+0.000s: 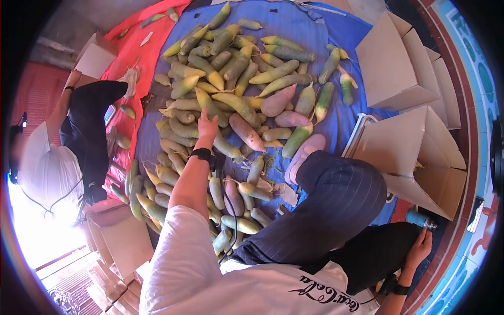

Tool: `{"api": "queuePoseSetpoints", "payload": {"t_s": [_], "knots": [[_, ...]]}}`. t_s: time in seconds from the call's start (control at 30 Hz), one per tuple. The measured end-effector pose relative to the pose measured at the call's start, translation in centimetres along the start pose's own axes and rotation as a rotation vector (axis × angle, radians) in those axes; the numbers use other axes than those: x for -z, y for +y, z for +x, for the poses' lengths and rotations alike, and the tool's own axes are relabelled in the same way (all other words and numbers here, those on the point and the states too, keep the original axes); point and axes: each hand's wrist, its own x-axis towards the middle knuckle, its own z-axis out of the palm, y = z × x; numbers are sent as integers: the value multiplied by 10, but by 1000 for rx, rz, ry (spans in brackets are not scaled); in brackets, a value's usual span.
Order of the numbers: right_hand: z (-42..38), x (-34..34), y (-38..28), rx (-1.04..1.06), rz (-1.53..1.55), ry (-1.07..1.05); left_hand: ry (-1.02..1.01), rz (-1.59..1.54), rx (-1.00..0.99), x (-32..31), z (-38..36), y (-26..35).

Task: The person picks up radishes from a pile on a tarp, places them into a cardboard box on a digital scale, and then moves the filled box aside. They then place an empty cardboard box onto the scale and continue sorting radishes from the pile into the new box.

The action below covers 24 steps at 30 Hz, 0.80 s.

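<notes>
My left hand (208,127) reaches over the big heap of green and yellowish radishes (239,107), its index finger stretched out against a yellow-green radish (210,106). Nothing is visibly gripped in it. Just right of it lie a pinkish-red radish (247,132) and another pink one (278,101). At the lower right, my right hand (420,249) rests by my dark-trousered knee with its fingers extended and nothing visible in them. Close above its fingertips is a blue item with a metallic end (421,220).
Blue sheeting (294,21) and a red sheet (149,39) lie under the radishes. Open cardboard boxes (401,157) stand at the right, and more cardboard (121,236) at the lower left. Another person (50,157) sits at the left. My foot (304,156) borders the heap.
</notes>
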Motion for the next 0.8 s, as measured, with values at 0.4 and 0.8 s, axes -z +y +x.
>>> {"api": "queuePoseSetpoints", "payload": {"t_s": [0.4, 0.8], "knots": [[12, 3, -14, -133, 65, -140, 84, -410, 463, -33, 53, -4], [9, 1, -18, -102, 48, -62, -180, 38, 281, -12, 17, -27]]}}
